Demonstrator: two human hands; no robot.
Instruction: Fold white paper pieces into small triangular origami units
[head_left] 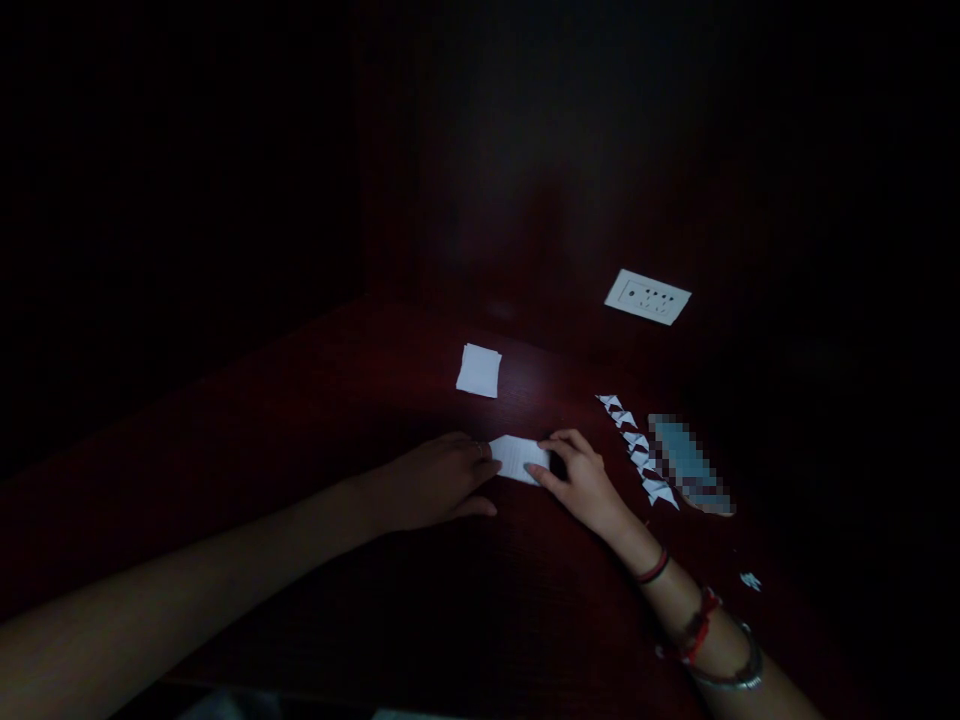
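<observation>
A small white folded paper (517, 457) lies on the dark red table (360, 400). My left hand (439, 480) rests palm down with its fingers flat on the paper's left end. My right hand (577, 480) has its fingers curled and pinched on the paper's right end, thumb below it. Bracelets circle my right wrist.
A stack of white square papers (478, 370) sits behind the hands. A row of several small folded white triangles (637, 450) runs along the right, next to a blurred bluish object (686, 465). A white socket plate (647, 297) is set into the table's back right. A paper scrap (750, 581) lies at right.
</observation>
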